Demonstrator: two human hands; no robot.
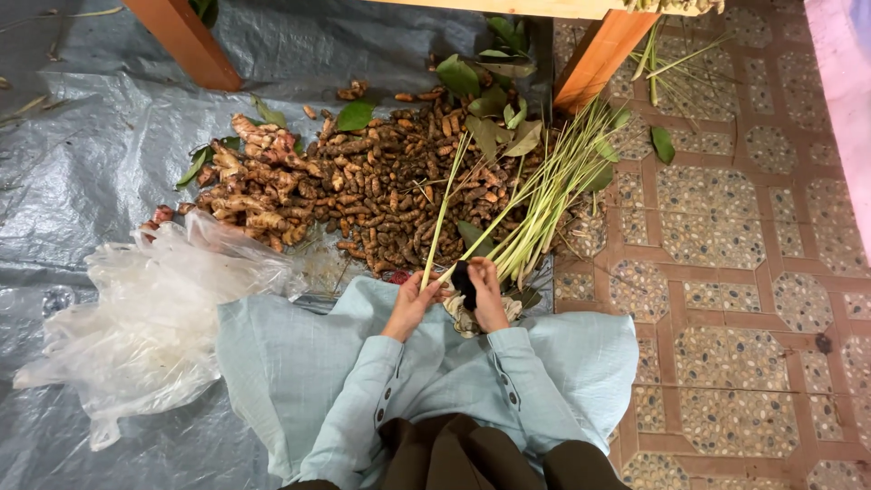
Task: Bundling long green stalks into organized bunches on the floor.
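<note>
Grey tarp (82, 163), two hands, one lemongrass bundle (535, 200)

The person wears a loose pale blue-green garment (426, 372) with long buttoned sleeves; a dark brown cloth (454, 454), possibly a scarf, hangs below its collar.

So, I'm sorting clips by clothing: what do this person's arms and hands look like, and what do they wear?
Both arms are covered by long, loose sleeves of pale blue-green cloth, matching the garment spread over the lap. Each sleeve has a row of small dark buttons near the cuff. The left hand and right hand are bare: no gloves; I see no rings or watch at this size.
</note>
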